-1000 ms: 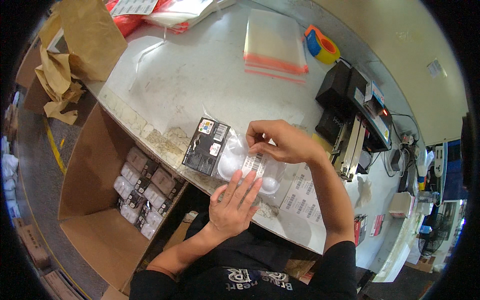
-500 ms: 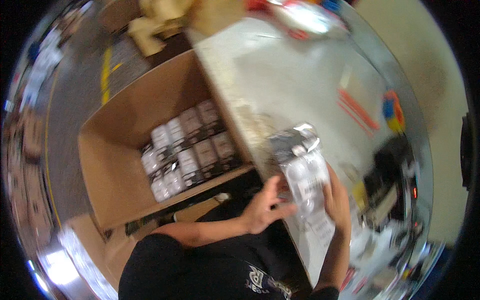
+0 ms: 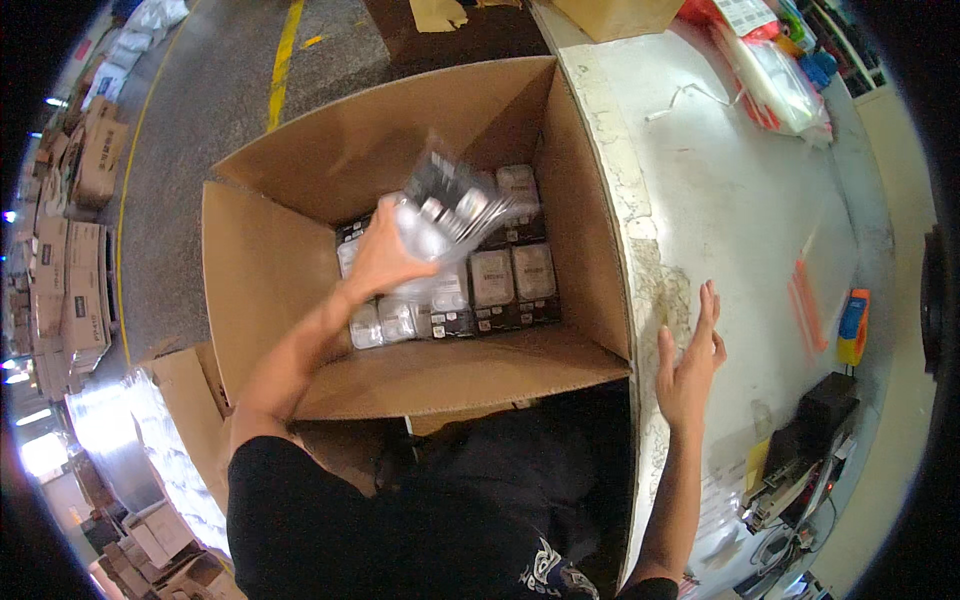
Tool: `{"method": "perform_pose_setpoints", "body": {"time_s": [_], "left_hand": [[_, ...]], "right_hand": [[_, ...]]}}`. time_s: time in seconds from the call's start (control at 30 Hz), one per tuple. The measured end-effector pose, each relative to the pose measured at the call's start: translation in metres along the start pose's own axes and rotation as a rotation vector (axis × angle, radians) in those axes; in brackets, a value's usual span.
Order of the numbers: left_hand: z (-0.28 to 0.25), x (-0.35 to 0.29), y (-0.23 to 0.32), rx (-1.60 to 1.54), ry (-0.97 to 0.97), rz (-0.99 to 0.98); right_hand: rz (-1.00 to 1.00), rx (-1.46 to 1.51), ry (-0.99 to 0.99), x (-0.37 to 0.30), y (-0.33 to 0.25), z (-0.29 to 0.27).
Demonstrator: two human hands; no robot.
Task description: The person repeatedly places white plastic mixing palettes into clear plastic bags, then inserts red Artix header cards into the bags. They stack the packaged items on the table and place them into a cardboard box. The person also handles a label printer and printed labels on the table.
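This looks like a packing station in a warehouse or workshop. An open carton with rows of matching packs stands just beside the left edge of a worn table. At the table's far right corner lies a heap of plastic bags; along its right edge, by the wall, are tape and a black machine. Left of the carton, a grey floor bears yellow lines, with boxes stacked beyond.
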State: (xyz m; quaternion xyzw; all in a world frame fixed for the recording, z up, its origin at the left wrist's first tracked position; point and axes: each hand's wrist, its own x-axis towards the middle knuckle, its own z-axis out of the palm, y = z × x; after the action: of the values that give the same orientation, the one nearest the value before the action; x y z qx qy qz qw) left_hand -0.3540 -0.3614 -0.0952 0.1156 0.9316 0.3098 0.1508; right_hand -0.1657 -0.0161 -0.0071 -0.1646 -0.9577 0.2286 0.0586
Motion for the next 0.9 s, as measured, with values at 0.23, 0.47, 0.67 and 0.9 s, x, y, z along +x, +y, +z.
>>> {"method": "perform_pose_setpoints", "body": {"time_s": [0.23, 0.47, 0.67, 0.9], "left_hand": [[0.085, 0.018, -0.220, 0.848, -0.820, 1.258], [0.153, 0.022, -0.277, 0.705, -0.803, 1.229], [0.205, 0.038, -0.276, 0.550, -0.613, 1.153], [0.227, 0.016, -0.314, 0.435, -0.493, 1.022]], "right_hand": [[0.009, -0.386, 0.001, 0.014, 0.017, 0.039], [0.038, -0.374, -0.047, 0.019, 0.020, 0.036], [0.079, -0.357, -0.088, 0.020, 0.018, 0.034], [0.122, -0.321, -0.101, 0.019, 0.022, 0.031]]}}
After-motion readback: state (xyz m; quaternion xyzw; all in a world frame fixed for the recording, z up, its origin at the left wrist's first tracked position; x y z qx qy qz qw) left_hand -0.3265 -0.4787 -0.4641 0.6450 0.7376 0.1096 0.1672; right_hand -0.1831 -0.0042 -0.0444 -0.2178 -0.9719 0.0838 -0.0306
